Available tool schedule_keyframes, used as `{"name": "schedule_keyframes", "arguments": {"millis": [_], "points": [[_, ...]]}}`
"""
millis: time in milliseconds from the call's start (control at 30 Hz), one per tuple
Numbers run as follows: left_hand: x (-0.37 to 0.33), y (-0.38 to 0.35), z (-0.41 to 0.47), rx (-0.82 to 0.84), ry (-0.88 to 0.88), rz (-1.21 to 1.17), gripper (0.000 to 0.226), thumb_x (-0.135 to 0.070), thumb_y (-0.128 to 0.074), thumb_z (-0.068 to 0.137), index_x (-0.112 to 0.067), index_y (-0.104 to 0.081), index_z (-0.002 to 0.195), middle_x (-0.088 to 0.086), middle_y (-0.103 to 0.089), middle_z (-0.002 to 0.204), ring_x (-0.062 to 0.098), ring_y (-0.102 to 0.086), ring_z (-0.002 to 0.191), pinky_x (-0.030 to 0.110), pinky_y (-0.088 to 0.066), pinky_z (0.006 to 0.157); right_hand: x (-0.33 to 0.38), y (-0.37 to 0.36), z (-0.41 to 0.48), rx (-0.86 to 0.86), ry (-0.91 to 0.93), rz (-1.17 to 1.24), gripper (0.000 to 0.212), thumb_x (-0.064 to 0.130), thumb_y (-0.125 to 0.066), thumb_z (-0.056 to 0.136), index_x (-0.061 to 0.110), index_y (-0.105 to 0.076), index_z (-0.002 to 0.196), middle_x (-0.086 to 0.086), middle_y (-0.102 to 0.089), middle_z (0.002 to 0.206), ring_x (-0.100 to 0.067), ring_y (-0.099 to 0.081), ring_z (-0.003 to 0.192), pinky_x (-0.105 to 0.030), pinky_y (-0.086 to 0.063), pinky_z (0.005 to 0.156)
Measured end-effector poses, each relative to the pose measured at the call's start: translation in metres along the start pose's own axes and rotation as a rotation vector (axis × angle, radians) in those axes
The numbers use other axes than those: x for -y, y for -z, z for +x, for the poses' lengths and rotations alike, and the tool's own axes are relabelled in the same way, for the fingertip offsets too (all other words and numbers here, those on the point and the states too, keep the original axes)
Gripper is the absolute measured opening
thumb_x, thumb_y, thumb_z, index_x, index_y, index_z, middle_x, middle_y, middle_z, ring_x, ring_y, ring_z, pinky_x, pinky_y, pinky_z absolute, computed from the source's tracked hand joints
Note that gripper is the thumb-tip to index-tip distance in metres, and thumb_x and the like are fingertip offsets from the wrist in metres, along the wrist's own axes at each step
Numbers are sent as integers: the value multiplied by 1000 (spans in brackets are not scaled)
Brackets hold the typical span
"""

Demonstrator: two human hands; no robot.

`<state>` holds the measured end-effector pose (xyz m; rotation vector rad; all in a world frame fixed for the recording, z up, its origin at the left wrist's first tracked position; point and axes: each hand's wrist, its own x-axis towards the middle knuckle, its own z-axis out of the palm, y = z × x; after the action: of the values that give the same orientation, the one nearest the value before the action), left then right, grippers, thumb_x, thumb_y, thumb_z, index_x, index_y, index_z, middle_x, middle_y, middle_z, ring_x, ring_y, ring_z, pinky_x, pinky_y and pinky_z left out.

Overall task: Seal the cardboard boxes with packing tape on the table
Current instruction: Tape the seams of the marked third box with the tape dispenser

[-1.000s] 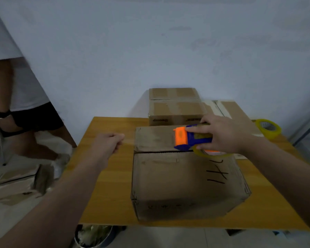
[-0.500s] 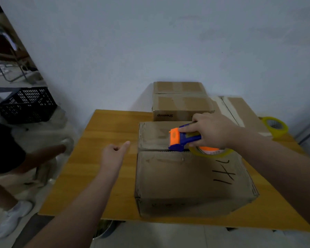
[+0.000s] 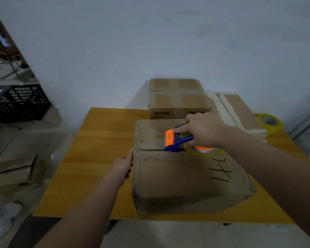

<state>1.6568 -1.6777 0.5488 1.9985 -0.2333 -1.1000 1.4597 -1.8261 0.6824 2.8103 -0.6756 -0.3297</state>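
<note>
Head: right hand (image 3: 204, 130) grips tape dispenser (image 3: 175, 140)

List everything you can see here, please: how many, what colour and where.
table: 1, orange-brown wood, centre
front box: 1, brown, near table edge, black marks on top
back boxes: 2, brown, stacked at table's far edge
side box: 1, brown, right of the stack
dispenser: 1, orange and blue, on front box's seam
roll: 1, yellow, table's far right
crate: 1, black, left background
floor box: 1, brown, floor at left
shoe: 1, white, bottom left
left hand: 1, straight fingers against front box's left side
right hand: 1, grips dispenser
</note>
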Motion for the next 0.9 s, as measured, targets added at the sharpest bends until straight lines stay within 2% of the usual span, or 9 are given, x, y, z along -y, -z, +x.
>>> {"name": "schedule_keyframes", "arguments": {"millis": [100,167,233,300,367,433,567,733,900], "points": [[-3,-2,3,22,-28,130,60,-60,-39,91,-5,-61,100,10,-62,106,22,-54,81,36,-44,71,0,-1,0,-6,2,-4,60,66,-47,86,51,-28,141,4,-31,95,-13,-33,82,-27,-19,58],[-7,2,5,12,-38,288,69,-61,-34,92,-2,-53,123,14,-56,123,27,-55,99,39,-45,80,0,-1,1,-5,0,2,61,66,-48,85,51,-29,141,4,-31,96,-13,-33,83,-27,-22,62],[-8,7,7,-44,-44,472,82,-62,-29,92,3,-32,141,18,-33,147,34,-36,130,45,-38,99,-1,-2,1,-5,0,9,61,66,-48,85,50,-29,141,4,-31,97,-13,-34,84,-28,-25,64],[-12,9,3,-143,-196,436,76,-55,-29,96,2,-22,146,17,-18,154,33,-18,141,46,-25,110,-1,-3,1,-10,-1,10,62,67,-47,85,50,-28,141,4,-32,97,-14,-35,84,-29,-26,65],[-17,2,-4,-105,-373,214,72,-56,-28,96,-9,-19,149,10,-21,155,29,-21,141,45,-23,111,-2,-4,-1,-15,-1,18,63,68,-47,84,50,-28,142,5,-32,95,-13,-35,83,-28,-25,64],[-20,-11,-16,72,-398,146,89,-71,-35,85,-19,-7,151,4,-18,156,27,-22,141,44,-23,111,-4,-4,-2,-25,7,39,65,68,-48,84,49,-27,142,5,-33,96,-13,-35,83,-28,-24,63],[-11,-27,-18,90,-502,276,116,-57,-69,73,-20,10,149,4,-19,156,24,-26,139,39,-30,108,-11,-5,-11,-58,26,96,69,64,-51,82,48,-24,144,4,-42,103,-14,-41,87,-28,-29,67],[-13,-22,-7,108,-551,353,117,-63,-65,70,-24,11,149,3,-17,156,23,-27,138,39,-32,107,-11,-7,-13,-130,-10,168,87,51,-61,79,38,-12,149,2,-52,110,-15,-47,91,-25,-29,66],[-28,-10,8,185,-565,411,123,-68,-60,62,-22,14,149,3,-19,156,22,-29,137,37,-30,107,-8,-9,-5,-198,-46,257,61,50,-69,76,37,-42,129,7,-55,120,-15,-51,106,-25,-28,73]]}}
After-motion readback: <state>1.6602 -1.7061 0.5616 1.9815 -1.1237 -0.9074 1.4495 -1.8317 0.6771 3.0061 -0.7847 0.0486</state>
